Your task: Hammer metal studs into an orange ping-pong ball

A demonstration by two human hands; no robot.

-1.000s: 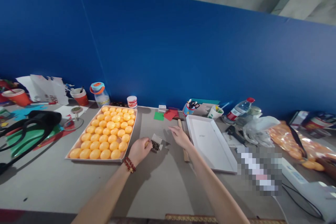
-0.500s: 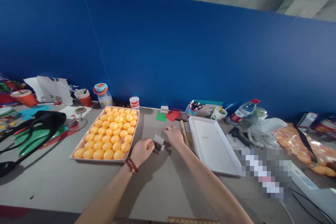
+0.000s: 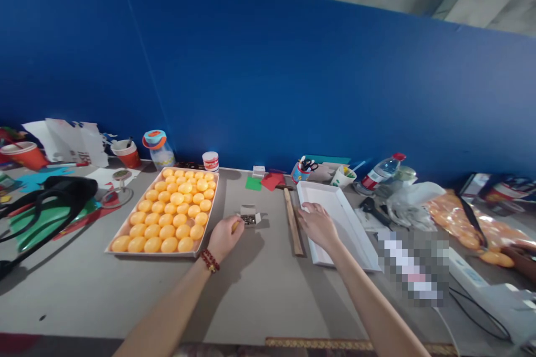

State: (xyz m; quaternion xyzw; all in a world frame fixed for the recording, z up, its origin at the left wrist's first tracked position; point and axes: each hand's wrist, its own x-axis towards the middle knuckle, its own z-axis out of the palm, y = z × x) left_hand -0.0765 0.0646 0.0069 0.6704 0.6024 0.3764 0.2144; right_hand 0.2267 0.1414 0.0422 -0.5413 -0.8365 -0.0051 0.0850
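Observation:
My left hand is closed in a loose fist on the grey table, just short of a small open box of dark bits; a yellowish thing shows at its fingertips, too small to name. My right hand lies with fingers stretched over the near left rim of an empty white tray. A wooden stick lies between the two hands. To the left of my left hand stands a tray of orange balls.
Along the blue wall stand cups, a small jar, a pen cup, a water bottle and coloured paper. Black straps lie far left. A bag of orange balls and a white power strip sit right.
My right hand has moved right, from beside the small box across the stick onto the white tray's rim. The small box now sits apart from my left hand.

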